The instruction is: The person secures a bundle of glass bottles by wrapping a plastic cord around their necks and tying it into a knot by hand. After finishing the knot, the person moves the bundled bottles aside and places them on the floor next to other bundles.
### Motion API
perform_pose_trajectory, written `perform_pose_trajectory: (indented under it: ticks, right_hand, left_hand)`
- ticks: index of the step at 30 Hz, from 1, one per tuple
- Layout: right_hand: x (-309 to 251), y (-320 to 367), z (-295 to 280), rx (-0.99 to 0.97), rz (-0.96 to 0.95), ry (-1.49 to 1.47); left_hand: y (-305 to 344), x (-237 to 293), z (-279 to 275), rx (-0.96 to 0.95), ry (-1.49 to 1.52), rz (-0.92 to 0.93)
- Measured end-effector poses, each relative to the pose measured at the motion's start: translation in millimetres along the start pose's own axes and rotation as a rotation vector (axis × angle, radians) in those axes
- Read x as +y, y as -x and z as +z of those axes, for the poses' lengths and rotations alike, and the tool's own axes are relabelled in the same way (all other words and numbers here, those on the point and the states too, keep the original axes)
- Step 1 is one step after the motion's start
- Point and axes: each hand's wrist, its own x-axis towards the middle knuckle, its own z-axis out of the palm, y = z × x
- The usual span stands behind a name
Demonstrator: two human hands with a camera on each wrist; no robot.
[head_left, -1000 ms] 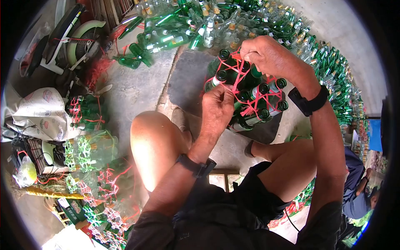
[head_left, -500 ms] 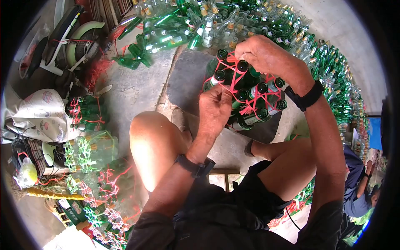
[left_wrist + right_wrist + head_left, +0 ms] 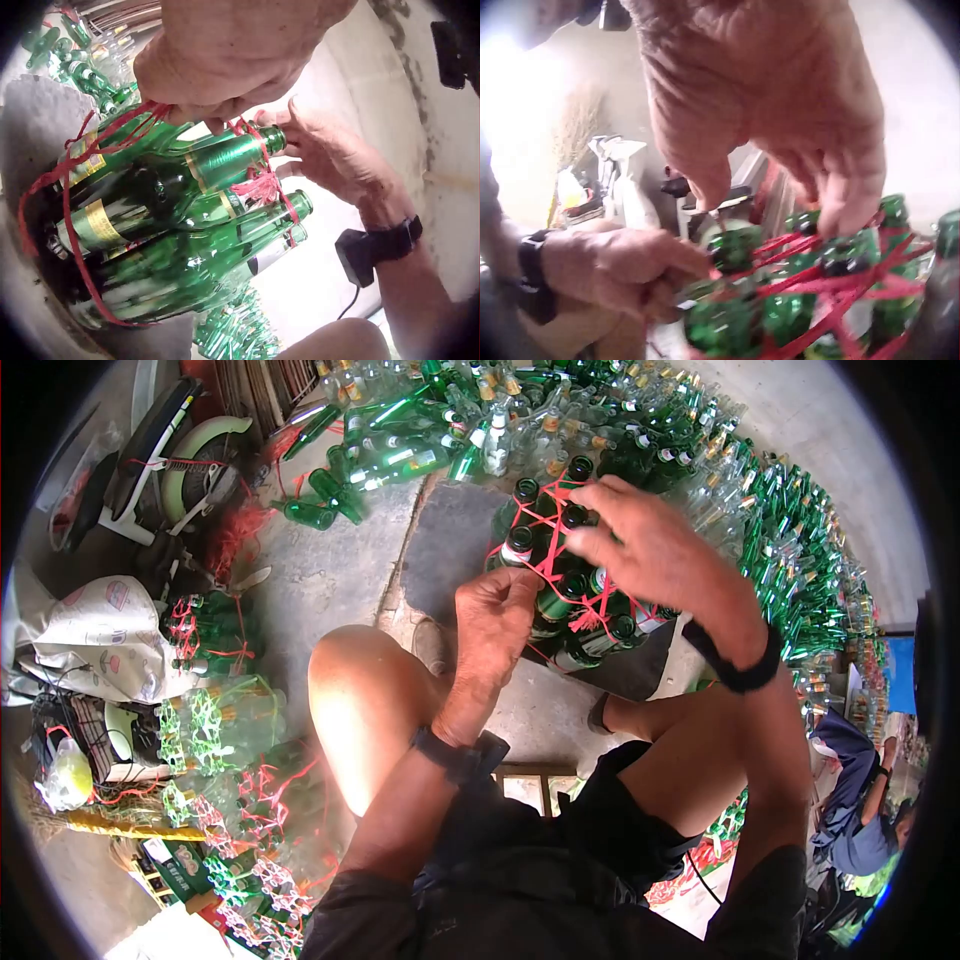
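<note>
While the left hand [image 3: 490,625] pinches the twine [image 3: 588,621], likely to keep it taut round the bottles [image 3: 172,259], the right hand [image 3: 660,550], loosely spread, hovers by their necks [image 3: 580,468]; all stand bunched on the floor [image 3: 450,540].

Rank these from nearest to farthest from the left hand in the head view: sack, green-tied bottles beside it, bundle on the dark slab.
1. Bundle: right at the left hand, on its right.
2. Green-tied bottles: off to its left.
3. Sack: farther left.
</note>
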Motion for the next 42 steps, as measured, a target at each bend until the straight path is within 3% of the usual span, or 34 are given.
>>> perform_pose_trajectory:
  ticks: [4, 8, 10, 11, 13, 14, 17, 26, 28, 39, 42]
  right_hand:
    - [-42, 24, 28, 0.107, 0.156, 0.105]
    - [-43, 28, 54, 0.289, 0.166, 0.142]
    - [-46, 28, 58, 0.327, 0.159, 0.152]
    - [-46, 28, 60, 0.360, 0.155, 0.164]
    - [-45, 28, 63, 0.381, 0.159, 0.151]
    - [-44, 27, 64, 0.402, 0.161, 0.141]
    - [-46, 25, 66, 0.424, 0.174, 0.112]
    - [-44, 21, 66, 0.422, 0.192, 0.116]
    - [-42, 21, 68, 0.423, 0.193, 0.112]
    - [-37, 50, 46, 0.469, 0.035, 0.191]
    - [-37, 71, 23, 0.315, 0.076, 0.145]
  left_hand:
    - [4, 15, 0, 0.002, -0.032, -0.003]
    - [0, 7, -4, -0.014, -0.009, 0.026]
    - [7, 24, -1, 0.036, -0.102, -0.154]
    - [5, 19, -2, 0.036, -0.105, -0.155]
    - [1, 10, -6, -0.009, -0.122, 0.062]
    - [1, 6, -7, -0.009, -0.123, 0.061]
    - [7, 12, -5, 0.016, -0.168, 0.012]
    - [4, 8, -13, 0.057, -0.168, 0.257]
    - [7, 13, -14, 0.043, -0.171, 0.173]
    - [7, 32, -19, -0.010, -0.203, 0.105]
    - [5, 32, -22, -0.021, -0.235, 0.054]
